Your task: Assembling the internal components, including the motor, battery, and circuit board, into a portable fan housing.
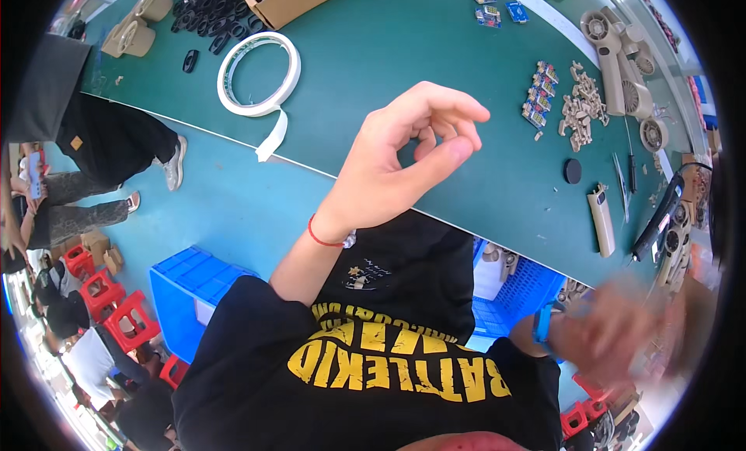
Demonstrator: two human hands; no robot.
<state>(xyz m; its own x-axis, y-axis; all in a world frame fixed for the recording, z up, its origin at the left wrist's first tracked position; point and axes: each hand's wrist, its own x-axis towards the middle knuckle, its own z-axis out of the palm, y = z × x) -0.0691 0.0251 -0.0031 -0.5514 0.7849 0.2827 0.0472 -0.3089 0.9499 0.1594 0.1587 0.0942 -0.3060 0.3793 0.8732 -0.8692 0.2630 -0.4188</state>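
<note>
My left hand (408, 152) is raised over the near edge of the green table (373, 54). Its fingers curl loosely, thumb and forefinger are apart, and I see nothing in it. To its left lies a roll of white tape (291, 66), its loose end (272, 138) hanging at the table edge. At the lower right, my right hand (614, 326) is smeared by motion; its fingers and anything in them cannot be made out. Close to it lie a beige casing (601, 222) and a black cable-fed tool (659, 218).
Far right are small circuit boards (539, 93), a heap of beige parts (583, 109), handheld fans (614, 62), a black disc (573, 171) and tweezers (622, 185). Black parts (210, 15) and a cardboard box (291, 4) lie far left. Blue crates (183, 295) stand below; people stand left.
</note>
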